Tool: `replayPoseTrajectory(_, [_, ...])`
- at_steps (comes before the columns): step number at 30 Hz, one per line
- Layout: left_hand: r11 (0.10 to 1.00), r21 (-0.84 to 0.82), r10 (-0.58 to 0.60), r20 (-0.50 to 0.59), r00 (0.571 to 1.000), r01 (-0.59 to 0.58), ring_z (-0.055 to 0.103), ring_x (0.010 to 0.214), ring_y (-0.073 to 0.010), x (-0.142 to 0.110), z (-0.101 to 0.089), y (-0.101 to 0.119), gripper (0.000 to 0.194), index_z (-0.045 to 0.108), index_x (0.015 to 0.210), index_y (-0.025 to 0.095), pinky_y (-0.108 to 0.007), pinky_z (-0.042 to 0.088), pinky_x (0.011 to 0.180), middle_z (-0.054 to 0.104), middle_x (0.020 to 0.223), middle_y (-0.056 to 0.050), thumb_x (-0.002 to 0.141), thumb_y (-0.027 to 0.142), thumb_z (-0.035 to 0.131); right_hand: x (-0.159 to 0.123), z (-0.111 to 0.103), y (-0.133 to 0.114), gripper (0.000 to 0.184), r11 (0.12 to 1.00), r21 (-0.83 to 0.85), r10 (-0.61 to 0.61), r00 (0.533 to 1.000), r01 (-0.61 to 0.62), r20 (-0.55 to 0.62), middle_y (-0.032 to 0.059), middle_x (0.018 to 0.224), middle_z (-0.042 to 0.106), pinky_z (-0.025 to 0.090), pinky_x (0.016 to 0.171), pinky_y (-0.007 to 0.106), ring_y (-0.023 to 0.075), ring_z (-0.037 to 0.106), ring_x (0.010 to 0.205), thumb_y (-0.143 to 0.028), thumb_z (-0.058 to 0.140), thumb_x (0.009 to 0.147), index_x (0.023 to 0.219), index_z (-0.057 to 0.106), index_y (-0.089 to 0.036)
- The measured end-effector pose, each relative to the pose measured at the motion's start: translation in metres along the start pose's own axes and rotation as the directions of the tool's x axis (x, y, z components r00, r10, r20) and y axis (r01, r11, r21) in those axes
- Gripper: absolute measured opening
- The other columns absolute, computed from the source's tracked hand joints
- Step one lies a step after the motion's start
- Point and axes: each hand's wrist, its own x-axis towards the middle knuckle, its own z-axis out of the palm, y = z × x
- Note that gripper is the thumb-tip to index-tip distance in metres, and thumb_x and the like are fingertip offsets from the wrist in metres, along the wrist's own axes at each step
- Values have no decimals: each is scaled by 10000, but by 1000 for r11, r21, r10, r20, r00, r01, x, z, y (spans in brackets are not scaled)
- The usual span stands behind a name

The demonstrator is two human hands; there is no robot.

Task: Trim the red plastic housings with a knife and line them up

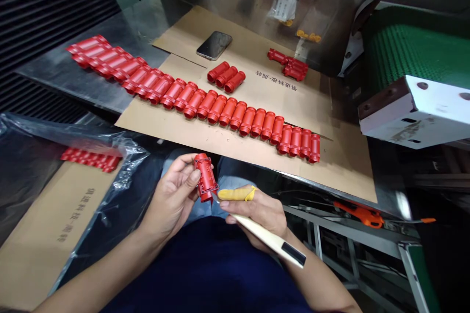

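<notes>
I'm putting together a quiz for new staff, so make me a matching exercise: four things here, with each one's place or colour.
1. Phone
2. Knife
3. Belt
4. Finger cover

A. Green
B. Lying on cardboard
C. Yellow
D. Gripped in the right hand, close to the red part in the left hand

Pairs: 1-B, 2-D, 3-A, 4-C

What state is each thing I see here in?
Left hand: closed on a red part
Right hand: closed on a knife
Red part: held, slightly tilted
Knife: blade out, near the part's lower end
Row of red parts: lying side by side
Three red parts: lying beyond the row
Phone: lying flat, upper face dark
Plastic liner: open, crumpled
Green belt: cannot tell whether running
</notes>
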Motion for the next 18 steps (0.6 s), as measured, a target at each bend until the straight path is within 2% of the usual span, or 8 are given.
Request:
replayPoseTrajectory(4, [1000, -8, 5, 3, 1000, -5, 763, 798, -172, -1, -1, -1, 392, 790, 1219, 241, -242, 652, 709, 846, 1121, -92, 911, 379, 989, 1, 0, -2, 395, 999, 31, 9, 1000, -8, -19, 106, 1290, 894, 755, 963, 394, 263, 895, 1104, -176, 826, 1070, 1448, 817, -291])
replayPoseTrajectory(10, [996, -62, -61, 9, 998, 61, 773, 810, -173, 0, -3, 0, 401, 796, 1223, 228, -255, 674, 728, 851, 1161, -106, 902, 356, 997, 1, -3, -5, 339, 996, 47, 71, 997, -71, -19, 104, 1244, 905, 745, 970, 386, 255, 895, 1088, -207, 824, 1076, 1406, 840, -283])
replayPoseTrajectory(14, [993, -86, -78, 20, 997, 80, 758, 784, -152, 0, -2, 0, 397, 804, 1224, 213, -234, 671, 727, 853, 1114, -101, 903, 339, 1000, 1, -3, -6, 365, 995, 79, 55, 998, -53, -23, 97, 1281, 897, 736, 977, 362, 243, 885, 1115, -198, 832, 1070, 1421, 833, -297])
replayPoseTrajectory(18, [993, -88, -71, 29, 997, 74, 754, 778, -139, 0, -2, -1, 383, 809, 1222, 205, -220, 667, 731, 854, 1093, -100, 912, 331, 996, 4, -3, -5, 282, 997, 45, 56, 998, -56, -1, 98, 1237, 904, 741, 958, 360, 236, 888, 1072, -239, 807, 1097, 1375, 848, -265])
